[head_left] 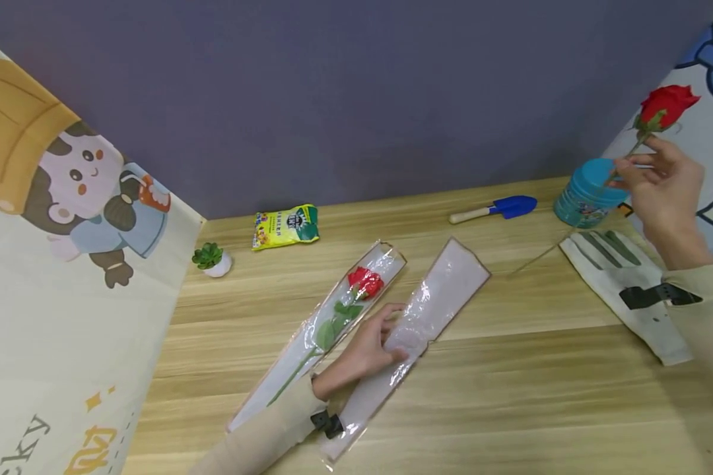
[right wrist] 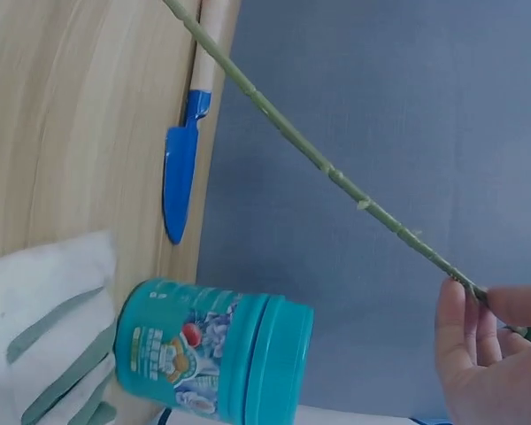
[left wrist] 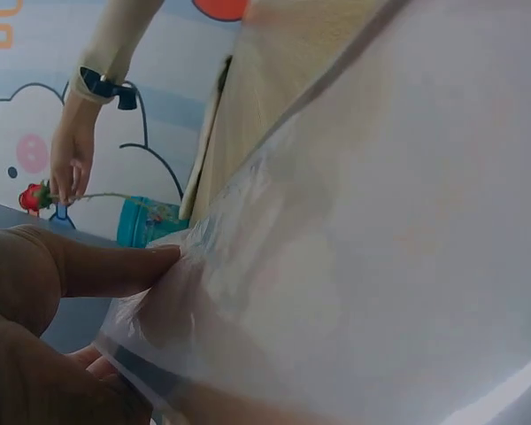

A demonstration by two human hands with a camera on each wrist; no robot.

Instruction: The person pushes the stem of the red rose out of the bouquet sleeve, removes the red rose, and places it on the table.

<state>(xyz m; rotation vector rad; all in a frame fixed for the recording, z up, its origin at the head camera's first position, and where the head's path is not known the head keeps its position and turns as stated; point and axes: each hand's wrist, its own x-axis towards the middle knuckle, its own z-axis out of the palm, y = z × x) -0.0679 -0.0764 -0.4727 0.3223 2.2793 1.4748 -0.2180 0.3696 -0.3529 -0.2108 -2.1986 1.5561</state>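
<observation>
My left hand point(head_left: 395, 333) lies near the table's front and pinches the edge of an empty clear plastic sleeve point(head_left: 436, 297), thumb on top; the film point(left wrist: 363, 248) fills the left wrist view. Beside it on the left lies a second sleeve point(head_left: 309, 330) with a red rose point(head_left: 365, 280) inside. My right hand point(head_left: 620, 173) is raised at the far right and pinches the long green stem point(right wrist: 319, 159) of a loose red rose point(head_left: 665, 105), whose bloom stands above the hand. Just under that hand stands a teal can point(head_left: 588, 194).
A blue trowel point(head_left: 499, 208) lies at the back near the can. White gloves point(head_left: 624, 277) lie by the right edge. At the back left are a yellow packet point(head_left: 285, 226) and a small potted succulent point(head_left: 212, 259). Printed panels stand on both sides of the wooden table point(head_left: 541, 396).
</observation>
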